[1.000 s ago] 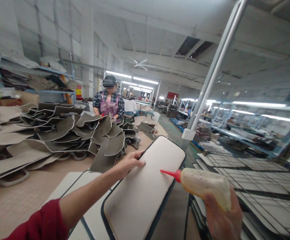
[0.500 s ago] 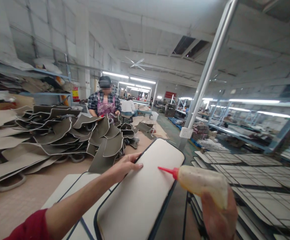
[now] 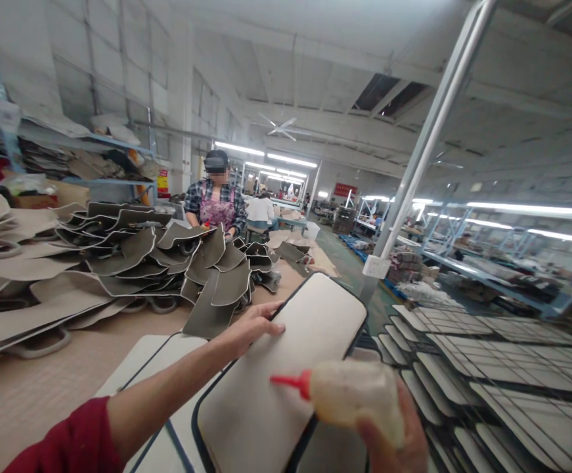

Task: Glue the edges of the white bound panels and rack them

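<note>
A cream rounded-rectangle panel with a dark edge (image 3: 266,407) is tilted up in front of me. My left hand (image 3: 259,325) grips its far left edge, thumb on the face and fingers behind. In my right hand (image 3: 398,427) is a squeeze bottle (image 3: 354,394) of yellowish translucent plastic, its red nozzle pointing left over the panel's face. The hand wraps the bottle's base and is slightly blurred. Whether the nozzle tip touches the panel I cannot tell. More cream panels (image 3: 142,368) with dark edges lie beneath my left forearm.
Grey-brown sheet pieces with handles (image 3: 132,263) are heaped on the brown table (image 3: 132,335) to the left. A wire rack (image 3: 502,355) of cream panels stands at right. Beyond the heap is a co-worker (image 3: 215,197). A metal post (image 3: 428,131) with a socket box rises ahead right.
The squeeze bottle in my right hand has moved left and nearer to me across the panel. My left hand keeps its grip on the panel. The view has turned slightly left.
</note>
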`<state>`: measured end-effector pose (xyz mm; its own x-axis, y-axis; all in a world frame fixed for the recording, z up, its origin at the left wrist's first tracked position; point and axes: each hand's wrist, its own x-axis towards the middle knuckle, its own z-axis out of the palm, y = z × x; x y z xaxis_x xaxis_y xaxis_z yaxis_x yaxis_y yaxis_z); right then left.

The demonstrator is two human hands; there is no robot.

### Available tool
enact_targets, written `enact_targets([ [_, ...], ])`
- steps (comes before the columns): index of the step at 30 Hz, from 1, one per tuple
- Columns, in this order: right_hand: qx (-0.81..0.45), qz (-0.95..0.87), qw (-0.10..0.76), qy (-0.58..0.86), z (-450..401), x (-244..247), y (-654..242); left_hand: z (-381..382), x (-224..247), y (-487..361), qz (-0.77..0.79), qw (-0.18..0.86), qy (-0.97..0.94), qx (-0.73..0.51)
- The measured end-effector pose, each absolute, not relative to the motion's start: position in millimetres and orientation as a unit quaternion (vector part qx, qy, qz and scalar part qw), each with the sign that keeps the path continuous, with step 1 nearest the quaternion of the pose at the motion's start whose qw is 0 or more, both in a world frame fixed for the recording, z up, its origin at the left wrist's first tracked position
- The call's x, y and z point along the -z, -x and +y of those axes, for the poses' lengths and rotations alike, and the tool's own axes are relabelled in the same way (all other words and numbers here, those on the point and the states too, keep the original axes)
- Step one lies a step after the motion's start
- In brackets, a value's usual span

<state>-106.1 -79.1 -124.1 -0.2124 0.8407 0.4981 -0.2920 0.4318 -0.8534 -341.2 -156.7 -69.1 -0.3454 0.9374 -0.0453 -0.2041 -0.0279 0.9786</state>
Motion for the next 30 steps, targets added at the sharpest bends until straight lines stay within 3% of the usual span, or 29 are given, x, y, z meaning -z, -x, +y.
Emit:
enact_targets([
  [2,-0.522,-0.61,0.554,0.22,-94,125,105,-158,71,345,0.535,0.448,-0.34,-0.63],
  [5,-0.504,-0.541,0.624,0.253,-79,111,95,-162,70,348,0.547,0.454,-0.329,-0.622],
  [7,-0.42,-0.527,0.687,0.273,-60,106,88,-162,70,349,0.544,0.47,-0.322,-0.616],
  [9,-0.43,-0.532,0.668,0.292,-58,110,87,-161,72,351,0.539,0.481,-0.315,-0.616],
  [12,-0.55,-0.56,0.553,0.279,-87,126,93,-158,78,354,0.546,0.481,-0.302,-0.616],
  [14,-0.582,-0.567,0.527,0.249,-102,127,97,-157,82,356,0.553,0.474,-0.307,-0.612],
  [18,-0.498,-0.541,0.631,0.247,-76,108,101,-155,82,353,0.556,0.481,-0.333,-0.591],
  [20,-0.38,-0.568,0.672,0.285,-56,106,101,-153,80,351,0.553,0.486,-0.34,-0.585],
  [22,-0.361,-0.608,0.643,0.294,-52,118,101,-150,79,349,0.549,0.48,-0.347,-0.589],
  [26,-0.508,-0.659,0.506,0.227,-80,141,99,-146,80,350,0.559,0.466,-0.346,-0.593],
  [28,-0.512,-0.619,0.541,0.248,-83,134,96,-147,80,351,0.562,0.464,-0.345,-0.591],
  [30,-0.464,-0.556,0.643,0.249,-74,120,93,-149,79,352,0.558,0.472,-0.341,-0.592],
])
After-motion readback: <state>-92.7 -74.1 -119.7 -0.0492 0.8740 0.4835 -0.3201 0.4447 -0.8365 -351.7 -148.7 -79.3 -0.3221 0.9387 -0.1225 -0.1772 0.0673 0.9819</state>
